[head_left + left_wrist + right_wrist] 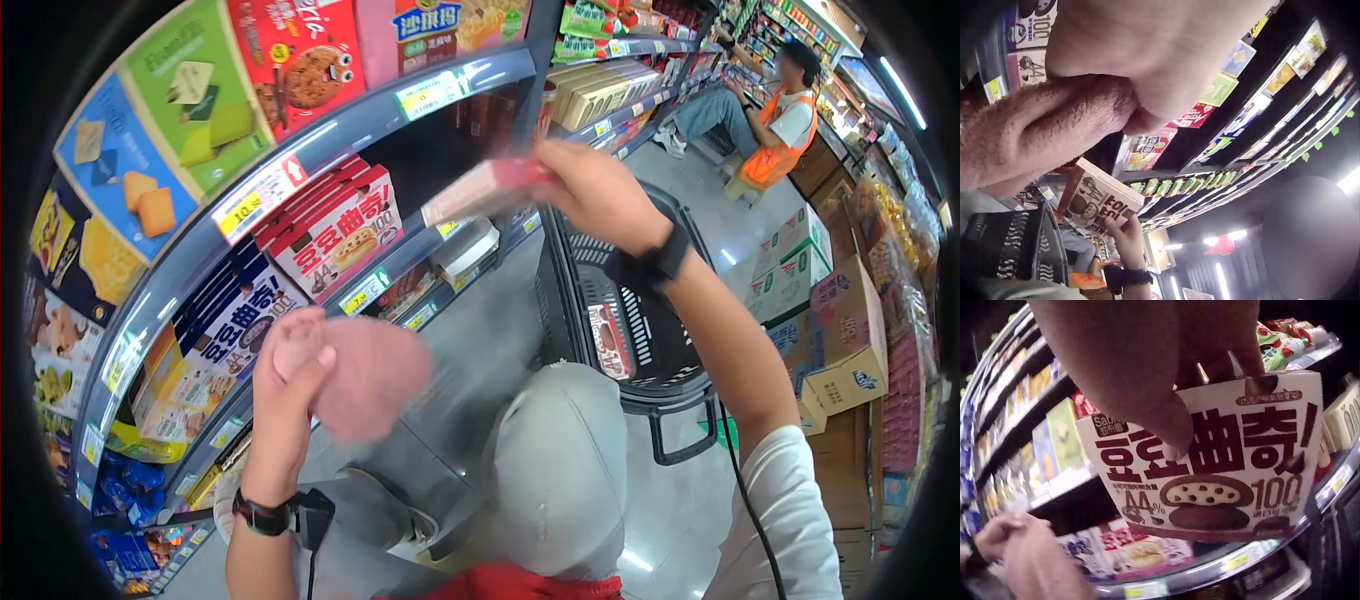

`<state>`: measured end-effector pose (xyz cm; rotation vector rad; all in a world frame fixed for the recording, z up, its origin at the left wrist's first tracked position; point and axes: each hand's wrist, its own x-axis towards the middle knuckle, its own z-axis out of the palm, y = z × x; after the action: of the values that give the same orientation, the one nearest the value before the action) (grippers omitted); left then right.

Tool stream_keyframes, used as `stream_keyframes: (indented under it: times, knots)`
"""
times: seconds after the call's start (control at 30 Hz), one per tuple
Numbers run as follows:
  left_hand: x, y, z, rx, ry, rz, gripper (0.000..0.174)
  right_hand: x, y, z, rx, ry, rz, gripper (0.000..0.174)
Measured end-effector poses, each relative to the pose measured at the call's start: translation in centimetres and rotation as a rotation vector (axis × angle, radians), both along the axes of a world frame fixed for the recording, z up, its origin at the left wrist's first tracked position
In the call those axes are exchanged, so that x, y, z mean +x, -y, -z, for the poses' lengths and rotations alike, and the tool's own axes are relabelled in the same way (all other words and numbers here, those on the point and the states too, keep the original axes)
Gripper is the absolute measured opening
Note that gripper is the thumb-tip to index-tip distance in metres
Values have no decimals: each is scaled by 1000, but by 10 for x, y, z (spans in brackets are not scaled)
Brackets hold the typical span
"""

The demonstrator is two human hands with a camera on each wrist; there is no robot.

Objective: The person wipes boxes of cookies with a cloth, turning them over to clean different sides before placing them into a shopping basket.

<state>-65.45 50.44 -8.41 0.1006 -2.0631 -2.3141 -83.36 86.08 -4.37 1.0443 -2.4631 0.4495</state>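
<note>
My left hand (pixel 288 385) grips a folded pink cloth (pixel 378 378), thumb on top, in front of the shelf. Fuzzy and bunched, the cloth (pixel 1035 128) hangs from the fingers in the left wrist view. With my right hand (pixel 605 195) I hold a cookie box (pixel 485 192), blurred in the head view, between the shelf and the basket. The right wrist view shows the box (pixel 1210 487) front-on, white with dark red lettering and a chocolate cookie picture, thumb across its front and fingers at its top edge.
Red-and-white cookie boxes (pixel 345 225) and blue-and-white boxes (pixel 235 315) line the shelf at left. A black shopping basket (pixel 655 400) stands on the floor with a cookie packet (pixel 607 340) inside. Cartons (pixel 845 330) are stacked at right; a person in an orange vest (pixel 785 140) sits further off.
</note>
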Motion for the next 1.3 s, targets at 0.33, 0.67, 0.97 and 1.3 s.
stream_keyframes:
  times: [0.33, 0.67, 0.97, 1.3]
  knots:
    - [-5, -10, -11, -299, -477, -115, 44, 132, 109, -30, -81, 491, -232, 35]
    - [19, 21, -18, -462, -536, -133, 37, 133, 191, 41, -141, 729, -347, 40]
    - [3, 48, -2, -258, -470, -267, 37, 120, 176, 38, -389, 895, -359, 40]
    - [1, 72, -2, -495, -329, -247, 34, 105, 157, 27, -675, 991, -304, 35]
